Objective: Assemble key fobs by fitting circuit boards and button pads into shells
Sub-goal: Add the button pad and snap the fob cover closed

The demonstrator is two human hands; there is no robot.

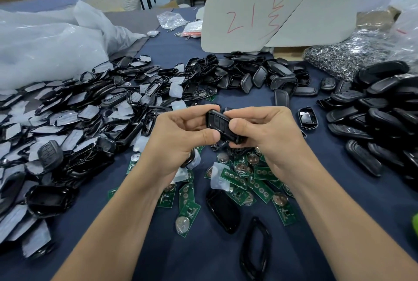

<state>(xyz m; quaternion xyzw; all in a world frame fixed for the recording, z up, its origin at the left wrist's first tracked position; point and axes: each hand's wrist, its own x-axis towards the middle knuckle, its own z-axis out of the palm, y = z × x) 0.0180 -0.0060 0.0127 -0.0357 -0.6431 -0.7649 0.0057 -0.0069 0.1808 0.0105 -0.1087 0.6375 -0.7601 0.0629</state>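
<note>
Above the blue cloth [316, 224], the left hand [181, 136] and right hand [264, 131] both pinch a glossy black key fob [220, 125], thumbs pressing; green circuit boards [255, 181] lie below.

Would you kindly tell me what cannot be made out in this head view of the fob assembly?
- Head view: the key fob has its ends and underside hidden by the left hand and right hand gripping it.
- Head view: a black part under the left palm is mostly covered.
- Head view: a green object is cut off by the right edge.
- Head view: circuit board markings are too small to read.
</note>
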